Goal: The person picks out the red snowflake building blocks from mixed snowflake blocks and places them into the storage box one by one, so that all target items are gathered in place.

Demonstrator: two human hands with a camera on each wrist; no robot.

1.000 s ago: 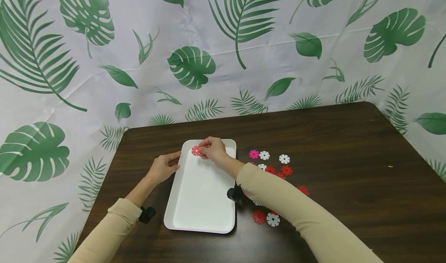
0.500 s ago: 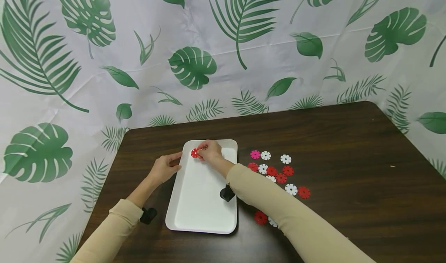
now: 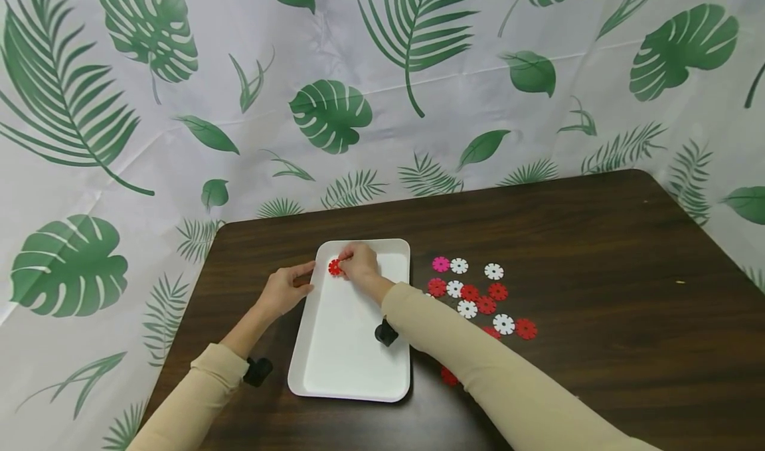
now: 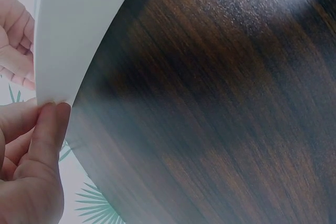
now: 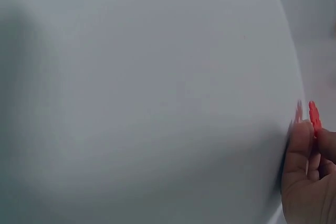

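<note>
— Over the white tray (image 3: 352, 345) on the dark desk (image 3: 597, 252): what sits in your right hand (image 3: 357, 264)?

— A red notched disc (image 3: 335, 267), pinched by its rim in a narrow grip of thumb and fingertips, just above the tray's far-left corner. I judge it light, thin and stiff, likely slick plastic; the toothed edge gives the surest hold.

— And your left hand (image 3: 285, 288)?

— Its fingers pinch the tray's left rim. Loose red, white and pink discs (image 3: 478, 295) lie right of the tray.
</note>
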